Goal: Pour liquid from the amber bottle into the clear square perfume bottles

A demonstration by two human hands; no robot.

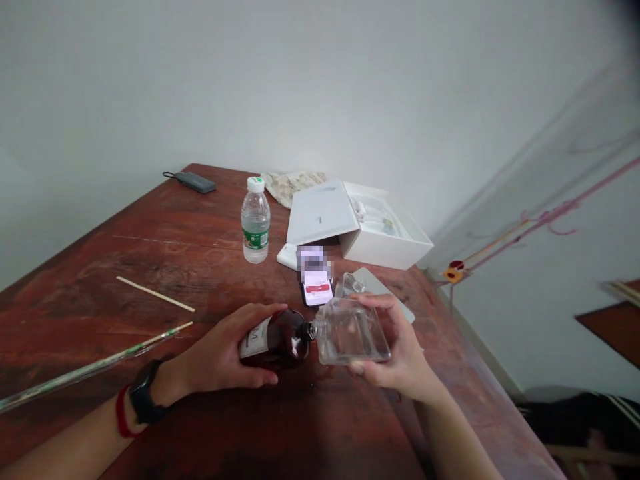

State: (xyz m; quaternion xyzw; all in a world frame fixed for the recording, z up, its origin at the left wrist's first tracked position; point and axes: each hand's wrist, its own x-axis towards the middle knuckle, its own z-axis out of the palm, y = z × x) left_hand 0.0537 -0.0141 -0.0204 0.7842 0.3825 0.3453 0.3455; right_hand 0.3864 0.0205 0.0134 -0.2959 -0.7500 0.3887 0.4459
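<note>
My left hand (235, 350) is wrapped round a dark brown bottle (287, 340) with a white label, tipped on its side with its neck pointing right. In my right hand (395, 347) is a clear square bottle (353, 331), also tilted, its neck facing left. The two bottle mouths meet or nearly meet between my hands; whether liquid passes between them I cannot tell. Just behind the clear bottle lies a phone (319, 291) with a lit screen. Another clear piece (349, 283) rests on a flat grey item (385, 293), partly hidden by my right hand.
A water bottle (256, 223) stands upright behind my hands. To its right sits an open white box (385, 243), with a patterned cloth (290, 185) behind. A grey power bank (195, 181), a loose chopstick (155, 293) and a wrapped chopstick pack (100, 363) lie on the left.
</note>
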